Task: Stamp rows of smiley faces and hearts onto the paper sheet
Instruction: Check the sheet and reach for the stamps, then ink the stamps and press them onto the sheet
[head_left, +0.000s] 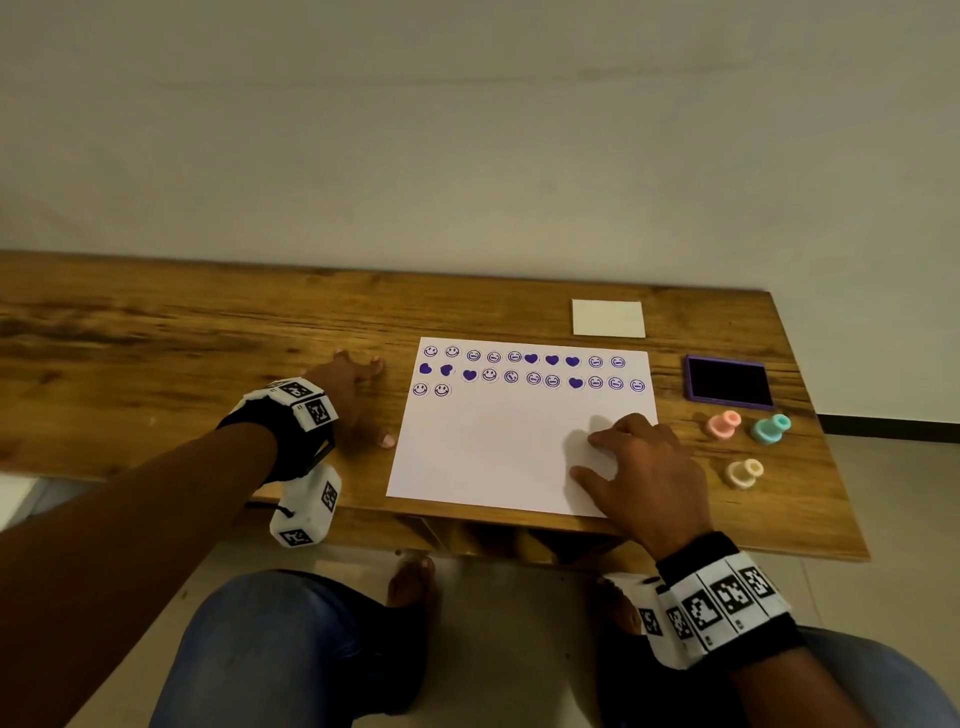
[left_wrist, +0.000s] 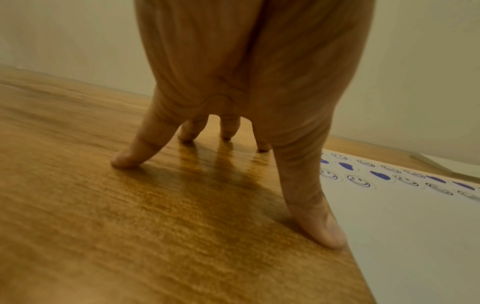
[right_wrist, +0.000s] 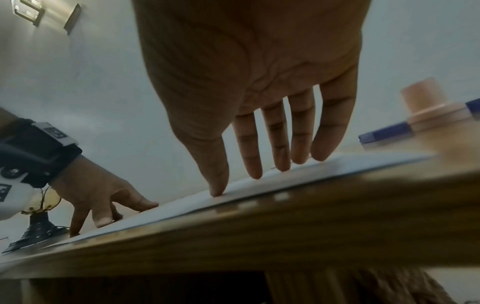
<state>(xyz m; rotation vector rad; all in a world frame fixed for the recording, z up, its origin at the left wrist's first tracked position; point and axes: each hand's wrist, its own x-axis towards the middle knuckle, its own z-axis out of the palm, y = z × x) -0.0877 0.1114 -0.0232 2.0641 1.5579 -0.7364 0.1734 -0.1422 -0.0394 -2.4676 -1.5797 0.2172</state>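
Observation:
A white paper sheet (head_left: 498, 447) lies on the wooden table (head_left: 182, 332), with purple smiley faces and hearts (head_left: 530, 369) in two full rows and two smileys starting a third. My left hand (head_left: 353, 400) rests spread on its fingertips on bare wood just left of the sheet (left_wrist: 405, 226), holding nothing. My right hand (head_left: 634, 457) lies with straight fingers (right_wrist: 278, 148) touching the sheet's lower right corner. To the right stand a purple ink pad (head_left: 727, 382) and three stamps: pink (head_left: 723, 424), teal (head_left: 770, 428) and cream (head_left: 744, 473).
A small white pad (head_left: 608, 318) lies behind the sheet near the wall. The table's front edge (right_wrist: 285, 232) runs just below my right palm. My knees and a bare foot (head_left: 410, 582) are under the table. The table ends right of the stamps.

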